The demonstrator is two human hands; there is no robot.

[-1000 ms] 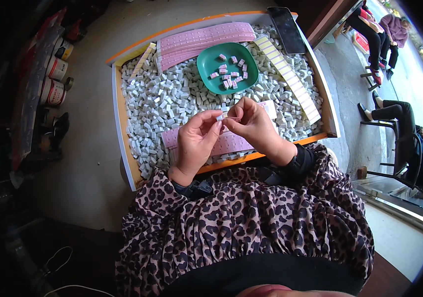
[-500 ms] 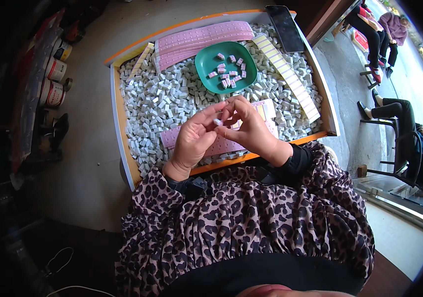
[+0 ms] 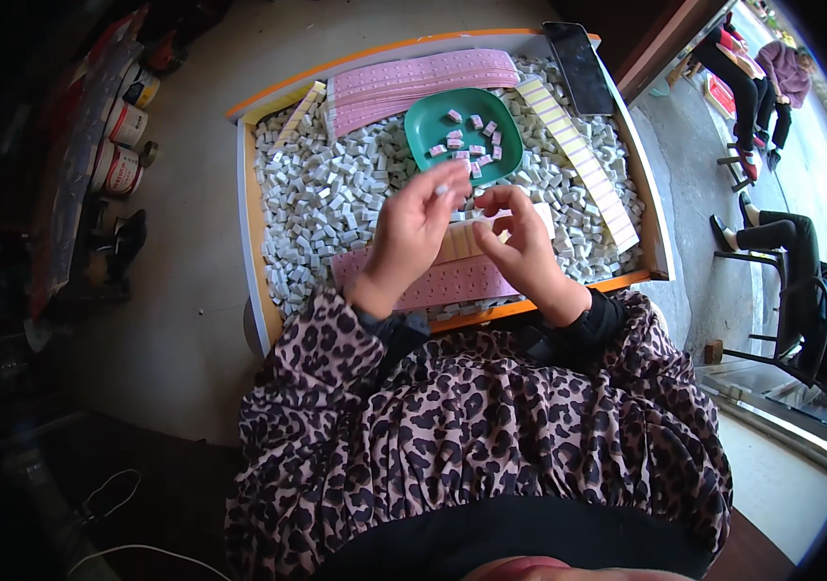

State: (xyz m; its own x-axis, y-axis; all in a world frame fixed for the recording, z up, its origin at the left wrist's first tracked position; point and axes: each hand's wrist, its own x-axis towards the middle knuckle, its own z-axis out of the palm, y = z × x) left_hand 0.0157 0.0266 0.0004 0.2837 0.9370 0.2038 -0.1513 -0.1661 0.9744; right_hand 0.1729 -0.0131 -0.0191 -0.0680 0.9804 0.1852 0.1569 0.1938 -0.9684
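My left hand (image 3: 411, 230) reaches up to the near edge of a green plate (image 3: 420, 160), its thumb and fingers pinching a small white block (image 3: 440, 190). Several small blocks with pink faces lie scattered on the plate. Below the plate's right side my right hand (image 3: 527, 254) is half curled, thumb and forefinger apart with nothing between them. Under both hands lie a pink dotted sheet (image 3: 457, 283) and a yellowish-white strip sheet (image 3: 460, 242), partly covered by the hands.
Loose whitish blocks (image 3: 312, 213) fill a shallow orange-edged tray (image 3: 251, 228). Pink sheets (image 3: 423, 82), a striped strip (image 3: 578, 160) and a black phone (image 3: 580, 70) lie toward its far side. Cans (image 3: 126, 124) stand at left; people sit at right.
My hands have parted. The left has moved up toward the plate with the small block, while the right has shifted right and loosened its fingers. The whole view has shifted slightly.
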